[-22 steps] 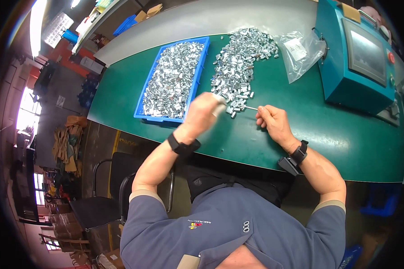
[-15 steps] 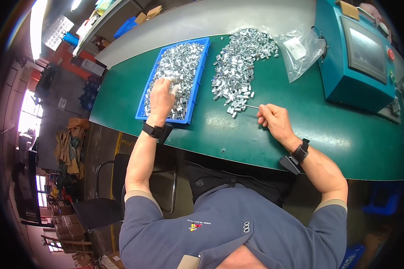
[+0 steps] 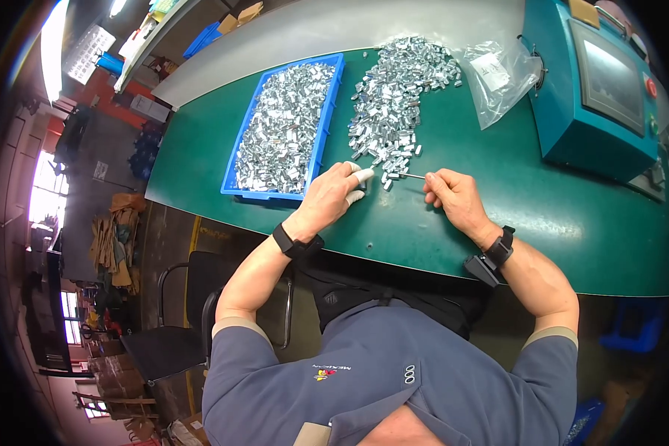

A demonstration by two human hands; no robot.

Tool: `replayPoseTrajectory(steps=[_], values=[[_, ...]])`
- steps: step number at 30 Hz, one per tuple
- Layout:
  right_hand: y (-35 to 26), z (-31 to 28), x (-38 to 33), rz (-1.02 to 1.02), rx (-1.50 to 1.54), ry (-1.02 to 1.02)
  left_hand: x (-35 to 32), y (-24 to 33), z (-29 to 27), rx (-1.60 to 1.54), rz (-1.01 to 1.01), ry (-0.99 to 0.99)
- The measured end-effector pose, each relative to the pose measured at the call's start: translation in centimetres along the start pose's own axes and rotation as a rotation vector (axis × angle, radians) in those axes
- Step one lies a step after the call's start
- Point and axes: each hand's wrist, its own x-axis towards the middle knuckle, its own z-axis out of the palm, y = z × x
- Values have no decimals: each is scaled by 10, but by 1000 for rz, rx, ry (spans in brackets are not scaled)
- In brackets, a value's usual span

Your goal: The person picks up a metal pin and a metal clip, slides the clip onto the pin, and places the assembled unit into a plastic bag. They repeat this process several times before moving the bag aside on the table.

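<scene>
Left hand curled, capped fingertips at the metal clips heaped on the green counter. Right hand pinching a thin metal pin. Blue tray of clips just beside.

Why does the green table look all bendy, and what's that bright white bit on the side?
In the head view, the fisheye lens curves the green table's straight edge and blackens the corners. The white glare at far left is a bright window, washed out. The loose metal pieces glint under overhead light. Both hands, left hand and right hand, look sharp.
</scene>
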Motion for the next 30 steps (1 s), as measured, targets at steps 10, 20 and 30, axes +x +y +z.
replayPoseTrajectory(steps=[10, 20, 30], values=[[-1, 8, -5, -100, -65, -91, 3, 6, 20, -240, -73, 28], [-5, 6, -7, -114, -102, -132, 12, 25, 31, -463, -115, 163], [-5, 6, -4, -110, -102, -46, 3, 43, 48, -685, -344, 141]])
